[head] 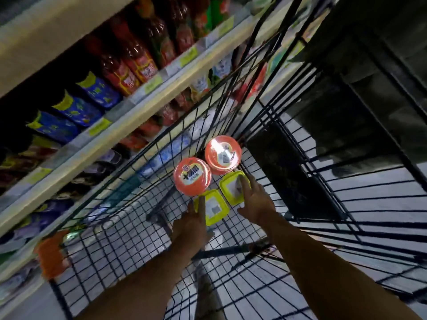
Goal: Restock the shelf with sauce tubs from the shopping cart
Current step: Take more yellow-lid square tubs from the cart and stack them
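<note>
Both hands reach down into the black wire shopping cart (pixel 129 227), where four sauce tubs sit together on the cart's mesh floor at its far end. Two are round with orange lids: the nearer orange tub (pixel 192 176) touches the farther orange tub (pixel 223 154), which catches a bright glare on its lid. Just on the near side of them lie two square tubs with yellow-green lids and white labels, side by side.

The left hand (pixel 190 224) is open, its fingers stretched forward, with the fingertips lying on the near left edge of the left yellow tub (pixel 212 210); it grips nothing. The right hand (pixel 255 202) is also open and spread, its fingers resting on top of the right yellow tub (pixel 233 188) and partly covering its label, with the thumb held out to the side; it has no closed grip on the tub.

To the left of the cart runs the shelf (pixel 129 121), cream-coloured with yellow-green price tags along its front edge. Above that edge stand red sauce bottles (pixel 136 63) and blue pouches (pixel 76 109); below it more packets are blurred. An orange piece (pixel 52 257) sits on the cart's near left rim.
</note>
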Demonstrator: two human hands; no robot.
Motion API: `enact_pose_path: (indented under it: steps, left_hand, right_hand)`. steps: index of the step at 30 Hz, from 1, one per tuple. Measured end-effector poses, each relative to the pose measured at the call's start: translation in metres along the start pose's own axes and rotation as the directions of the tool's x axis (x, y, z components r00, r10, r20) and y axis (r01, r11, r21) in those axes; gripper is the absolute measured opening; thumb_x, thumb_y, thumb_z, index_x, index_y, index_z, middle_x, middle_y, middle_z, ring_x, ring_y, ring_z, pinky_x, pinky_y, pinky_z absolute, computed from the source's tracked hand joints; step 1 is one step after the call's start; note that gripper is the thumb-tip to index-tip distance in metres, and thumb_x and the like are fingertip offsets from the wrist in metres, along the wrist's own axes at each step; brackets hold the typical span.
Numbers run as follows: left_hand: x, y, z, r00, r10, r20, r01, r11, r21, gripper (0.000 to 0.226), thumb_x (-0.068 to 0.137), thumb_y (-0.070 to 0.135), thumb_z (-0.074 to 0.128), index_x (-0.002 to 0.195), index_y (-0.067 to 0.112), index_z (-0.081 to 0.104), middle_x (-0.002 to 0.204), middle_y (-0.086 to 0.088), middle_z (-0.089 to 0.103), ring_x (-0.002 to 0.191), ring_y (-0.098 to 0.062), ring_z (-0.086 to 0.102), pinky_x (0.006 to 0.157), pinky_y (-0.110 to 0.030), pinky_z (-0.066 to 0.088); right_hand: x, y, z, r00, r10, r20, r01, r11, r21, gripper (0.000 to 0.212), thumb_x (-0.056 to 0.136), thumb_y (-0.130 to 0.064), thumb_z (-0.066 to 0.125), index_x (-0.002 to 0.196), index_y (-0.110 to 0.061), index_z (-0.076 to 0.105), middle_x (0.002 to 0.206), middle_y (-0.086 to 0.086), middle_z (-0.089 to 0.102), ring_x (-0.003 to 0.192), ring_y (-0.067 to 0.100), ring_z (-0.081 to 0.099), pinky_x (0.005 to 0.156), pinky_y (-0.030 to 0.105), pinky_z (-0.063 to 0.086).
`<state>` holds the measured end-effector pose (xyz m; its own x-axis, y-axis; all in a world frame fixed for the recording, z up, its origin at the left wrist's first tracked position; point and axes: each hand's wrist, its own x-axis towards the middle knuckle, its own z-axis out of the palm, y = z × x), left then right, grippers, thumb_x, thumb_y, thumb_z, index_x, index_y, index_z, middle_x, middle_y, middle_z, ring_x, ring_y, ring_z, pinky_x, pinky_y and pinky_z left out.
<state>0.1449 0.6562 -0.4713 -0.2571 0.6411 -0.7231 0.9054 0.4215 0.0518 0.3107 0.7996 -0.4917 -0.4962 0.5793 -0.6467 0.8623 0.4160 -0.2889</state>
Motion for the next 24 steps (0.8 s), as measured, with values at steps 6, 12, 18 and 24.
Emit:
enact_pose_path:
  steps: [6, 12, 18, 24]
  left_hand:
    - [0.021, 0.002, 0.004, 0.999, -0.040, 0.014, 0.041, 0.994, -0.098, 0.117, 0.085, 0.057, 0.071, 0.159, 0.034, -0.016, 0.164, -0.014, 0.017, 0.131, -0.032, 0.052, 0.092, -0.042, 0.050]
    - [0.036, 0.001, 0.018, 0.998, -0.025, -0.065, 0.015, 0.987, -0.163, 0.119, 0.083, 0.053, 0.074, 0.156, 0.040, -0.020, 0.163, -0.008, 0.006, 0.123, -0.028, 0.052, 0.081, -0.042, 0.057]
    - [0.041, -0.012, 0.027, 0.990, 0.038, -0.138, -0.060, 0.985, -0.160, 0.119, 0.080, 0.057, 0.074, 0.158, 0.039, -0.013, 0.162, -0.009, 0.013, 0.118, -0.026, 0.057, 0.073, -0.036, 0.054]
    - [0.022, -0.042, 0.027, 0.991, 0.097, -0.088, -0.113, 0.971, -0.209, 0.119, 0.077, 0.046, 0.079, 0.160, 0.040, -0.007, 0.155, -0.009, 0.021, 0.117, -0.028, 0.057, 0.080, -0.036, 0.056]
  right_hand:
    - [0.020, -0.007, 0.001, 0.998, -0.060, -0.022, 0.059, 0.998, -0.037, 0.113, 0.085, -0.017, 0.072, 0.160, -0.019, -0.012, 0.166, 0.007, -0.019, 0.151, 0.035, 0.019, 0.115, 0.039, 0.033]
    - [0.037, -0.003, 0.009, 0.996, -0.089, 0.013, 0.090, 0.960, -0.265, 0.094, 0.096, -0.011, 0.048, 0.152, -0.011, -0.029, 0.153, 0.007, -0.040, 0.152, 0.030, 0.015, 0.113, 0.036, 0.038]
    - [0.042, 0.007, 0.016, 0.992, -0.122, -0.014, 0.112, 0.945, -0.307, 0.086, 0.090, -0.017, 0.032, 0.155, -0.010, -0.023, 0.166, 0.015, -0.002, 0.146, 0.028, 0.033, 0.104, 0.037, 0.049]
    - [0.018, -0.024, 0.010, 1.000, -0.021, 0.011, 0.023, 0.952, -0.307, 0.091, 0.090, -0.029, 0.057, 0.156, -0.004, 0.000, 0.140, 0.019, 0.028, 0.088, 0.022, 0.063, 0.069, 0.035, 0.061]
